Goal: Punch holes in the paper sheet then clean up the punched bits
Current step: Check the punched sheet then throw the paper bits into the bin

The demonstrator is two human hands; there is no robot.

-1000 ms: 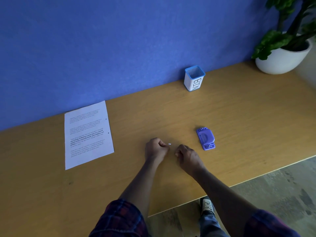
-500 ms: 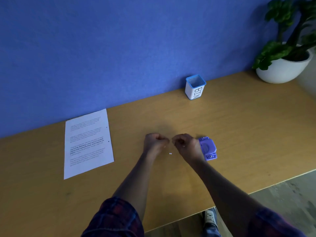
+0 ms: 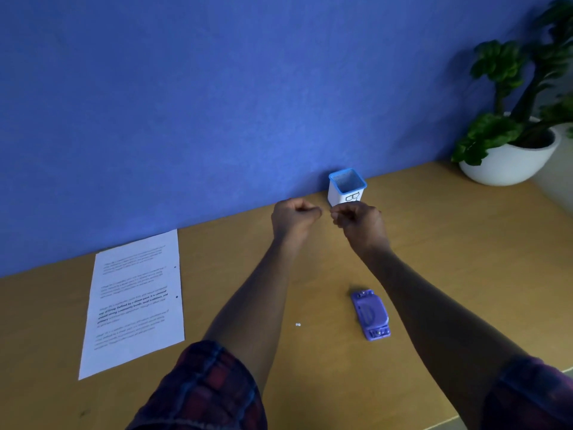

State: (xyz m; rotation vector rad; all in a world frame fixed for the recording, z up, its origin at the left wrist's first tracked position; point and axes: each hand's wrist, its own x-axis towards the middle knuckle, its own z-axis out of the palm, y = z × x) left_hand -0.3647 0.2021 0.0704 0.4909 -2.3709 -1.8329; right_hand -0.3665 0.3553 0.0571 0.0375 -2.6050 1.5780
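Plaid-sleeved arms reach forward, the left hand (image 3: 294,217) and right hand (image 3: 359,221) both curled into pinches in front of the small white bin (image 3: 346,187), contents too small to tell, while two punched bits (image 3: 298,324) lie beside the purple hole punch (image 3: 370,315), paper sheet (image 3: 136,301) well left.

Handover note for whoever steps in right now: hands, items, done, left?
Left hand: fingers pinched shut, raised near the bin; contents too small to see.
Right hand: also pinched, just in front of the bin.
Paper sheet: flat at left, holes along its right edge, so punching is done.
Hole punch: on the table.
Left: the white bits beside the punch need binning.
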